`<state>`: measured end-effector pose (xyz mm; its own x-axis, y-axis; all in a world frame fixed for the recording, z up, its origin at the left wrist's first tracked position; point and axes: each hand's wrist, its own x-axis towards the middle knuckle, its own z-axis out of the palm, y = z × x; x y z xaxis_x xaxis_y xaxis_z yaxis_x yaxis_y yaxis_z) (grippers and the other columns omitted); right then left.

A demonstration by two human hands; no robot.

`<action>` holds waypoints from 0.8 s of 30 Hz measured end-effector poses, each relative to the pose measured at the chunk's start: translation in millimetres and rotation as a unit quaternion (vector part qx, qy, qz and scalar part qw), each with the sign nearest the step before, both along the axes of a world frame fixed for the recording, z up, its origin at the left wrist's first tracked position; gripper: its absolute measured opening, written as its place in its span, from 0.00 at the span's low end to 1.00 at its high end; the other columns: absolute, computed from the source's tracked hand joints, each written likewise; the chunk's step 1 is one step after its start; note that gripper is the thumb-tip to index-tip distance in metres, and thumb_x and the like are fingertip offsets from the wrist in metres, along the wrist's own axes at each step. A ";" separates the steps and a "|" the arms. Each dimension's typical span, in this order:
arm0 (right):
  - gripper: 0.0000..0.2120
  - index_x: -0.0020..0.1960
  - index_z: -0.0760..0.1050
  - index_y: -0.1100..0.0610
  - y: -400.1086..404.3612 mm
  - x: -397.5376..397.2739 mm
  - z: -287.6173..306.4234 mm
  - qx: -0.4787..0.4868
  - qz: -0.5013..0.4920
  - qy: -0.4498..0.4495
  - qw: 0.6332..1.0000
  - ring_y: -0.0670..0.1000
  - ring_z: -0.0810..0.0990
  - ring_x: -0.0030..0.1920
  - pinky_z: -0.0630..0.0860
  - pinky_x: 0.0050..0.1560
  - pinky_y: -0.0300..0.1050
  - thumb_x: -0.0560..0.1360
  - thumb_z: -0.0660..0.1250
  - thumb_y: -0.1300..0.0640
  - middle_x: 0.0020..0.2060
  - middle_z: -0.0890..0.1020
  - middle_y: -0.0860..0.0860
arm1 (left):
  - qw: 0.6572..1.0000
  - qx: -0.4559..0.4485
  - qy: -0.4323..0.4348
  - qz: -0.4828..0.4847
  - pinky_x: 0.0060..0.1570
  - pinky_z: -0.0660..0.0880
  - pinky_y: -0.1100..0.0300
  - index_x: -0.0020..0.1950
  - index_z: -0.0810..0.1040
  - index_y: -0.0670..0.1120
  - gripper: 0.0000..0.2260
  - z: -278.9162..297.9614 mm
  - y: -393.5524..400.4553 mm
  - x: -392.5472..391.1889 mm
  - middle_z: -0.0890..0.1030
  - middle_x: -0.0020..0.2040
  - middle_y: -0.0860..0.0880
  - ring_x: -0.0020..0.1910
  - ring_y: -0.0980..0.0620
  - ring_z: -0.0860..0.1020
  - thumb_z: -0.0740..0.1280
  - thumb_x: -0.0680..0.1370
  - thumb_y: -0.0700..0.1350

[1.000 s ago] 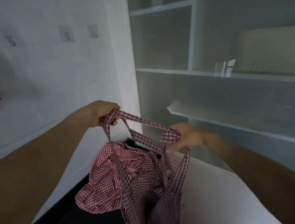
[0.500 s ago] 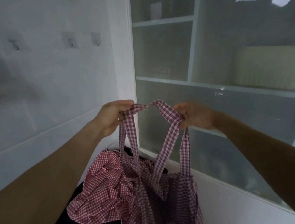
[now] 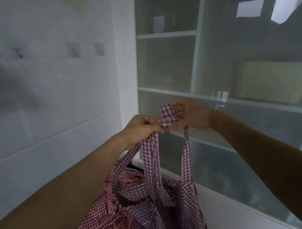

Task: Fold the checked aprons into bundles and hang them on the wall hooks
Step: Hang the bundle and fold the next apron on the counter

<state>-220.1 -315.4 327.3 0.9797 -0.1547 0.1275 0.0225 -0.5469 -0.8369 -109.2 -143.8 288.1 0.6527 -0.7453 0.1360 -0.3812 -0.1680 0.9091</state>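
both hands have met: left hand (image 3: 140,129) and right hand (image 3: 193,116) pinch one apron's (image 3: 163,212) two straps (image 3: 168,121); three wall hooks (image 3: 73,49) far left

A single head-worn wide-angle view looks forward and slightly down, close over both forearms, facing the corner where the white tiled wall (image 3: 51,106) meets the frosted-glass white-framed cabinet (image 3: 216,69).
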 end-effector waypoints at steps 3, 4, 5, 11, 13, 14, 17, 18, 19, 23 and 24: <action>0.18 0.46 0.73 0.55 2.0 0.0 -1.2 -0.204 -0.064 -0.019 0.977 0.53 0.83 0.44 0.81 0.46 0.40 0.66 0.78 0.70 0.45 0.82 0.56 | 0.997 -0.035 0.071 -0.008 0.34 0.74 0.66 0.38 0.79 0.43 0.07 7.2 5.3 0.5 0.80 0.34 0.49 0.33 0.56 0.78 0.74 0.74 0.40; 0.19 0.52 0.74 0.56 1.8 3.0 -4.6 -0.257 -0.080 -0.031 0.963 0.54 0.82 0.47 0.81 0.50 0.44 0.67 0.78 0.68 0.48 0.82 0.57 | 0.995 -0.046 0.084 -0.018 0.33 0.74 0.66 0.37 0.78 0.44 0.08 9.0 6.2 0.9 0.79 0.34 0.49 0.32 0.56 0.77 0.74 0.74 0.39; 0.26 0.62 0.71 0.59 -0.6 7.4 -10.5 -0.293 -0.094 -0.044 0.950 0.55 0.81 0.50 0.80 0.51 0.48 0.67 0.77 0.66 0.53 0.80 0.58 | 0.993 -0.063 0.095 -0.024 0.32 0.74 0.66 0.36 0.77 0.44 0.09 10.7 7.0 0.2 0.79 0.34 0.48 0.33 0.55 0.77 0.74 0.74 0.37; 0.22 0.72 0.65 0.61 -11.0 18.4 -28.9 -0.314 -0.160 -0.089 0.932 0.59 0.80 0.52 0.73 0.55 0.51 0.79 0.64 0.63 0.53 0.81 0.61 | 0.974 -0.181 0.118 0.066 0.36 0.77 0.63 0.38 0.79 0.42 0.12 18.2 10.5 9.0 0.81 0.38 0.44 0.37 0.49 0.78 0.69 0.70 0.25; 0.17 0.67 0.70 0.61 -17.8 17.0 -24.6 -0.325 -0.205 -0.063 0.921 0.62 0.80 0.55 0.73 0.57 0.50 0.79 0.64 0.63 0.54 0.81 0.61 | 0.984 -0.139 0.066 0.092 0.34 0.76 0.65 0.42 0.80 0.41 0.13 20.1 16.0 13.9 0.80 0.38 0.47 0.36 0.52 0.77 0.65 0.71 0.24; 0.15 0.64 0.71 0.61 -20.4 15.6 -22.7 -0.305 -0.235 -0.078 0.920 0.62 0.80 0.53 0.76 0.55 0.52 0.78 0.64 0.65 0.52 0.81 0.60 | 0.991 -0.085 0.007 0.100 0.36 0.76 0.66 0.44 0.81 0.41 0.12 19.4 18.9 18.3 0.81 0.39 0.47 0.37 0.53 0.77 0.65 0.72 0.25; 0.15 0.56 0.71 0.60 -21.3 8.3 -14.9 -0.169 -0.338 -0.259 0.889 0.53 0.77 0.45 0.76 0.46 0.50 0.72 0.61 0.73 0.45 0.79 0.53 | 0.980 0.055 -0.147 0.122 0.42 0.74 0.64 0.45 0.82 0.42 0.07 14.0 26.8 33.3 0.81 0.42 0.48 0.42 0.51 0.78 0.67 0.76 0.33; 0.16 0.54 0.71 0.60 -20.7 5.0 -11.2 -0.129 -0.366 -0.304 0.870 0.52 0.75 0.46 0.75 0.46 0.50 0.70 0.60 0.74 0.46 0.77 0.52 | 0.977 0.062 -0.152 0.135 0.40 0.73 0.64 0.43 0.82 0.44 0.08 11.0 28.8 37.5 0.81 0.41 0.48 0.42 0.51 0.78 0.67 0.76 0.33; 0.17 0.54 0.71 0.60 -19.7 2.9 -7.3 -0.107 -0.384 -0.316 0.861 0.52 0.73 0.47 0.74 0.48 0.50 0.69 0.60 0.75 0.48 0.74 0.51 | 0.976 0.055 -0.142 0.152 0.37 0.72 0.64 0.41 0.81 0.45 0.09 9.7 30.5 40.4 0.81 0.39 0.48 0.40 0.51 0.78 0.66 0.76 0.34; 0.28 0.66 0.68 0.60 1.8 10.6 -21.6 -0.197 -0.319 -0.192 0.907 0.58 0.72 0.57 0.75 0.59 0.57 0.69 0.74 0.64 0.60 0.68 0.56 | 0.986 -0.042 -0.012 0.163 0.30 0.71 0.66 0.38 0.79 0.42 0.09 18.0 29.5 34.0 0.78 0.36 0.45 0.34 0.52 0.75 0.65 0.74 0.30; 0.35 0.70 0.66 0.59 15.2 14.7 -32.2 -0.235 -0.271 -0.177 0.917 0.60 0.70 0.61 0.74 0.62 0.57 0.68 0.78 0.58 0.63 0.66 0.59 | 0.986 -0.059 0.012 0.153 0.30 0.71 0.65 0.38 0.78 0.41 0.09 21.6 27.3 30.0 0.78 0.36 0.45 0.34 0.51 0.75 0.65 0.73 0.29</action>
